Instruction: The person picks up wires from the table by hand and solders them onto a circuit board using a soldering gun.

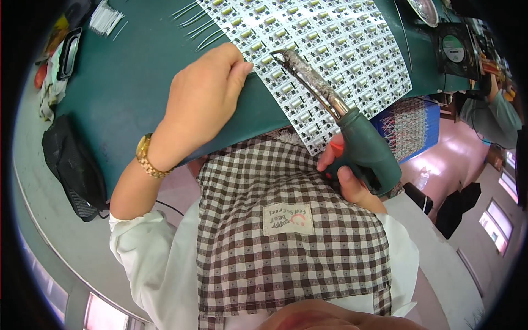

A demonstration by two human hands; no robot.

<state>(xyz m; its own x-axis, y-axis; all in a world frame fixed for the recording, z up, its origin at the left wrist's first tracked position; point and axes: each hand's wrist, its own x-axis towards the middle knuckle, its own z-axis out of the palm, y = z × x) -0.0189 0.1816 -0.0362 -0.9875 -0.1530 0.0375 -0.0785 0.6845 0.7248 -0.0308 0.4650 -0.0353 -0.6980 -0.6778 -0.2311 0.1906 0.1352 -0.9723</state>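
My right hand [356, 187] grips a dark green soldering gun [369, 144] with a red trigger. Its metal barrel points up and left, and the thin bent tip hangs over a large panel of small white circuit boards [363, 52]. At the panel's left edge, just left of the tip, my left hand [206, 91] is closed, thumb against fingers. Whatever it pinches is hidden or too small to name. Beyond that hand, several thin white wires [207, 34] stick out from the panel's edge over the green tabletop [132, 88].
A bundle of white wires [106, 20] lies at the far left. The black mesh bag [72, 165] sits along the table's left edge. On the right are a metal dish [424, 11], a black fan-like device [455, 49] and a blue bin [421, 129] of wires. Another person's sleeve [495, 118] shows beyond.
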